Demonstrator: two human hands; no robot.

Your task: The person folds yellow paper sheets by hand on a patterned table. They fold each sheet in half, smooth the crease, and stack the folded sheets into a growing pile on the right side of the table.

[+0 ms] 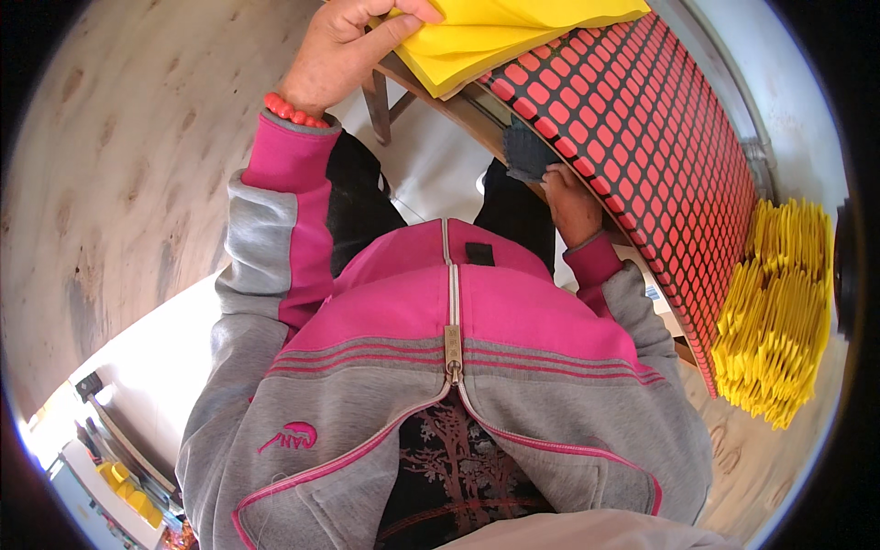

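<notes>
My left hand (pixel 344 46), with a red bead bracelet at the wrist, is shut on the edge of a stack of yellow sheets (pixel 495 32) at the top of the view, thumb on top. My right hand (pixel 570 203) grips a small dark grey cloth (pixel 530 151) and presses it against the near edge of a large black sheet covered with rows of red rectangles (pixel 642 137). That sheet lies on a wooden table, partly under the yellow stack.
A fanned pile of yellow sheets (pixel 779 312) lies on the right beside the red-patterned sheet. A wooden leg (pixel 376 103) shows below the table edge. A pale wood-grain surface (pixel 137 165) fills the left. My pink and grey jacket covers the lower middle.
</notes>
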